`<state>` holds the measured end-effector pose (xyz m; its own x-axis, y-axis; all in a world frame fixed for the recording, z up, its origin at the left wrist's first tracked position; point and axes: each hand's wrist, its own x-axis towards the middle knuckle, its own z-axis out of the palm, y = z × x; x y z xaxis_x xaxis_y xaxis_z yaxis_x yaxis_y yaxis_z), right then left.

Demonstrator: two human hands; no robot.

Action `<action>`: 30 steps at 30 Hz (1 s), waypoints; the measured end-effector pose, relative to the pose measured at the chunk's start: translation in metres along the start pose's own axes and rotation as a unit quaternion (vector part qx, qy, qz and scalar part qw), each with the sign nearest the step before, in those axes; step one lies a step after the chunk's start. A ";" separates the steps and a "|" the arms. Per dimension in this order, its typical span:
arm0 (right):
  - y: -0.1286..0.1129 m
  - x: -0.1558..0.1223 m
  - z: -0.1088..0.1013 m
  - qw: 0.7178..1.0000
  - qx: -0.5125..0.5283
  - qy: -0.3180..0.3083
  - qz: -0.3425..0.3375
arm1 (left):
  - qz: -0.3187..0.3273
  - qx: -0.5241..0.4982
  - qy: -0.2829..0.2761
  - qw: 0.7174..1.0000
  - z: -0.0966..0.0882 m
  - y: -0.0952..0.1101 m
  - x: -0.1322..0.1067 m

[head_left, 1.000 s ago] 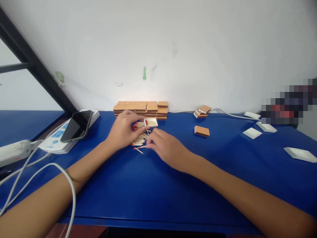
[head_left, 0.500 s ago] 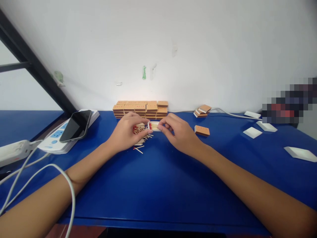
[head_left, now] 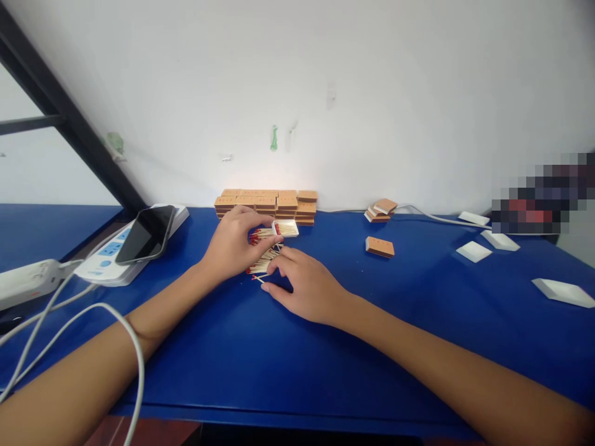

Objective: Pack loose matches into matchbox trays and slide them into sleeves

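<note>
My left hand point(head_left: 232, 244) is curled round a small white matchbox tray point(head_left: 286, 228) part-filled with red-tipped matches, holding it just above the blue table point(head_left: 297, 347). My right hand point(head_left: 304, 285) rests lower, its fingertips pinched on loose matches in the pile point(head_left: 263, 263) lying under the tray. A stack of orange-brown matchboxes point(head_left: 267, 204) stands against the white wall right behind the tray.
A phone point(head_left: 146, 234) lies on a white power strip point(head_left: 109, 257) at left, with white cables point(head_left: 83, 316) crossing my left arm. One closed matchbox point(head_left: 380, 246) and a small heap of matchboxes point(head_left: 380, 209) sit to the right. White empty trays point(head_left: 474, 250) lie at far right.
My right hand left the tray and dropped back toward me onto the loose matches. My left hand kept the tray in nearly the same spot.
</note>
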<state>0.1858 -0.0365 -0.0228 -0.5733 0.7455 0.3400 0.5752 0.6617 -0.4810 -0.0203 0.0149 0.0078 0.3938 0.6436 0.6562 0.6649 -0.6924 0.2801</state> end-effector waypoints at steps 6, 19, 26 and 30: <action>0.003 0.002 0.003 1.000 -0.005 -0.018 -0.013 | 0.004 0.002 0.000 1.000 0.001 -0.001 -0.001; 0.042 0.009 -0.041 0.987 -0.009 0.159 -0.013 | 0.038 -0.015 -0.019 0.999 0.001 -0.003 -0.001; 0.056 0.011 -0.044 0.986 -0.019 0.165 -0.011 | 0.035 -0.056 -0.036 0.997 0.001 0.006 -0.001; 0.046 0.010 -0.039 0.981 -0.003 0.193 -0.027 | 0.017 -0.041 -0.026 0.999 -0.001 0.003 0.000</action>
<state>0.2297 0.0042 -0.0100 -0.3401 0.6835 0.6458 0.5545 0.7004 -0.4493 -0.0185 0.0128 0.0095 0.4497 0.6338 0.6293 0.5965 -0.7376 0.3165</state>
